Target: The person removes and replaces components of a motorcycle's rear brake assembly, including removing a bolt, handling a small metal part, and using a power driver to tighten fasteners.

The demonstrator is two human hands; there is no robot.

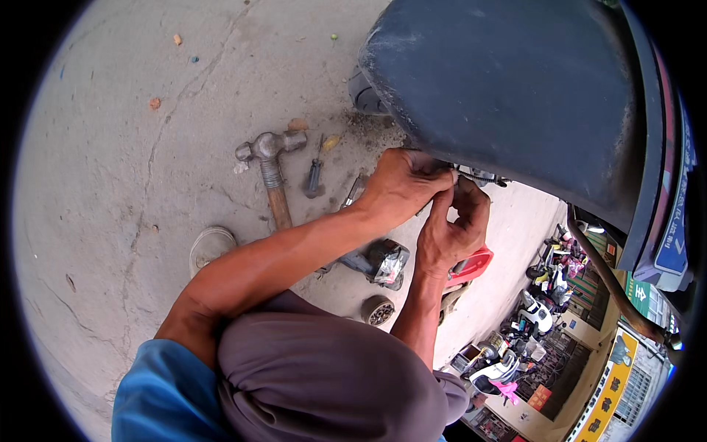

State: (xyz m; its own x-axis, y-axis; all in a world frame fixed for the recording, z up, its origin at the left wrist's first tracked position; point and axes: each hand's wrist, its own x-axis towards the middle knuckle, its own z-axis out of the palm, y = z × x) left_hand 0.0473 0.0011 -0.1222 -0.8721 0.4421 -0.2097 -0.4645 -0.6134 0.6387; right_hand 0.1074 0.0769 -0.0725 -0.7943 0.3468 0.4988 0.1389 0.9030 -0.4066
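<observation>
- Ground (pixel 110 221) of cracked grey concrete holds a hammer (pixel 269 147) with a screwdriver (pixel 314 177) near it; scooters (pixel 537 315) stand in a row along its right edge.
- Yellow sign (pixel 608 389) carries dark characters; a blue label (pixel 672 236) beyond the dark panel's (pixel 508 81) right edge carries pale ones.
- Left hand (pixel 401 184) and right hand (pixel 453 236) are together, fingers bent, at a coiled part (pixel 479 176) under the panel's lower edge; whether they are clamped on it, I cannot tell.

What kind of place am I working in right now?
It looks like an outdoor, street-side work spot near shops: a hammer lies on the bare concrete ground, parked scooters stand nearby, and a yellow signboard shows on a building.
</observation>
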